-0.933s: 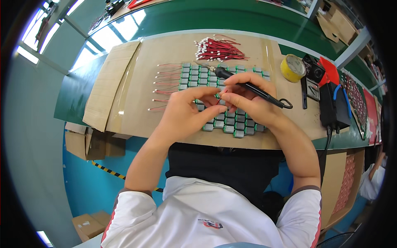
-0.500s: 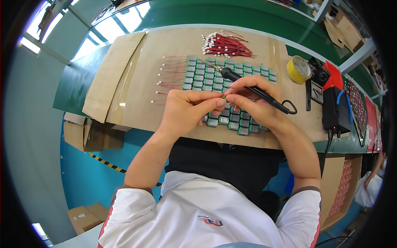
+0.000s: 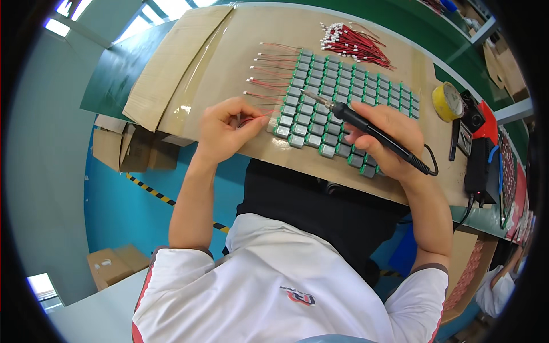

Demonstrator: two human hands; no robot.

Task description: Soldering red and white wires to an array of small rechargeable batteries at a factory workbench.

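Note:
My left hand (image 3: 226, 130) is closed in a pinch on a thin red wire lead (image 3: 249, 121), beside the near left corner of the grid of grey cells (image 3: 313, 128) with green edges. In my right hand (image 3: 396, 137) is a black-handled soldering iron (image 3: 366, 124), held like a pen. Its metal tip points up and left, over the left part of the grid. Several wire leads with white plugs (image 3: 250, 80) stick out leftward from the grid's left column. My right hand and the iron hide some of the cells.
A bundle of red leads with white plugs (image 3: 357, 44) lies beyond the grid. To the right are a yellow tape roll (image 3: 448, 102), a black power unit (image 3: 481, 174) and a red piece (image 3: 488, 123). Brown cardboard (image 3: 223, 74) covers the table. Cardboard boxes (image 3: 128, 146) stand below at left.
My hands have parted: the left moved left to the grid's edge with the lead, the right moved right with the iron. The view has shifted, so the table sits differently.

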